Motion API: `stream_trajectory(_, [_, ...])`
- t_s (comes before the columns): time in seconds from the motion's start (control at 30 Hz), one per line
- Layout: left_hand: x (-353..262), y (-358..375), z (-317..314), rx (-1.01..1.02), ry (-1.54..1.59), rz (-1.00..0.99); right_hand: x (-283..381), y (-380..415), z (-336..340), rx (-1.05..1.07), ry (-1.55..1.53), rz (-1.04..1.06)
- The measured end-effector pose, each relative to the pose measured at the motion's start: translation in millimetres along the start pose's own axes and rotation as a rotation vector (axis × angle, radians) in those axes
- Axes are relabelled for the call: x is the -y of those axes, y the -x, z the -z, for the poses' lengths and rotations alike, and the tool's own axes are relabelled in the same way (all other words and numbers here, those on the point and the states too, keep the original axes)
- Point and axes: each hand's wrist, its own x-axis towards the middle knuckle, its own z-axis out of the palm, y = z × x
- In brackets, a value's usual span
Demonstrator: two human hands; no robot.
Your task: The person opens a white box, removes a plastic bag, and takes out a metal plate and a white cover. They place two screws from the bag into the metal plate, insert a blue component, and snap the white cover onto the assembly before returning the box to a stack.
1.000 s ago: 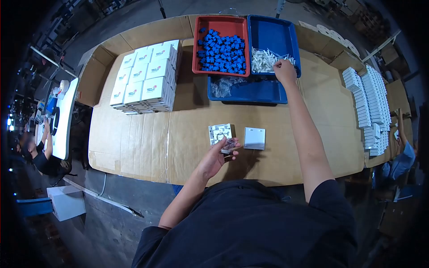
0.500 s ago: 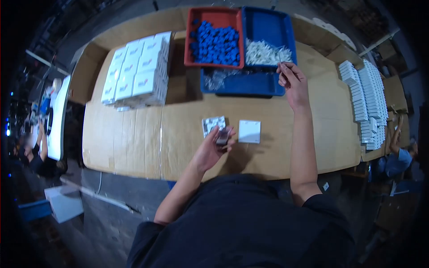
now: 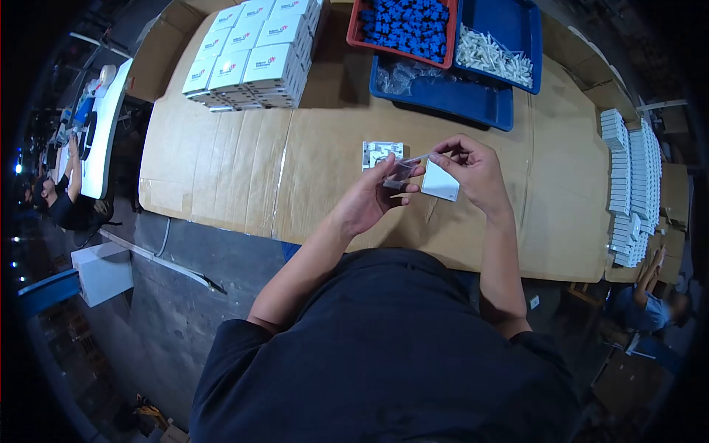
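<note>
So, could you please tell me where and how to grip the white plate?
I'd pinch the white plate by its near edge, reaching from the person's side: it lies flat on the cardboard with that edge uncovered, while the right hand hides its far part.

Through the head camera I can make out print on the tops of the stacked white boxes [image 3: 235, 68]: 2 lines beside a red mark, seemingly "Telkom Indonesia", though blurred. The finer print under it is too small for me to read.
</note>
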Motion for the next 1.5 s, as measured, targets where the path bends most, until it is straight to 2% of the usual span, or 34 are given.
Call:
stream_trajectory(0.3, [2, 4, -1, -0.070, -0.007, 0.013, 10, -9, -25, 0.163, 0.082, -0.017])
stream_trajectory(0.4, [2, 3, 3, -0.036, 0.009, 0.001, 11, -17, -26, 0.213, 0.119, 0.128])
stream_trajectory(0.63, [4, 3, 4, -0.072, -0.022, -0.014, 8, -26, -25, 0.334, 0.108, 0.045])
stream_trajectory(0.93, [2, 2, 6, -0.061, -0.025, -0.029, 16, -27, -17, 0.490, 0.281, 0.124])
stream_trajectory(1.03, [-3, 6, -3, -0.055, 0.005, -0.028, 16, -29, -16, 0.425, 0.260, 0.050])
stream_trajectory(1.13, [1, 5, 3, -0.074, -0.414, -0.127, 9, -30, -14, 0.407, 0.172, -0.037])
stream_trajectory(1.23, [4, 5, 4, -0.101, -0.512, -0.213, 7, -28, -14, 0.362, 0.107, -0.166])
stream_trajectory(1.33, [5, 3, 2, -0.114, -0.564, -0.268, -8, -24, -22, 0.238, -0.107, -0.123])
stream_trajectory(1.43, [9, 1, 4, -0.127, -0.609, -0.312, -24, -18, -38, 0.061, -0.290, 0.028])
stream_trajectory(1.5, [12, 0, 5, -0.219, -0.683, -0.332, -24, -12, -44, 0.005, -0.377, 0.036])
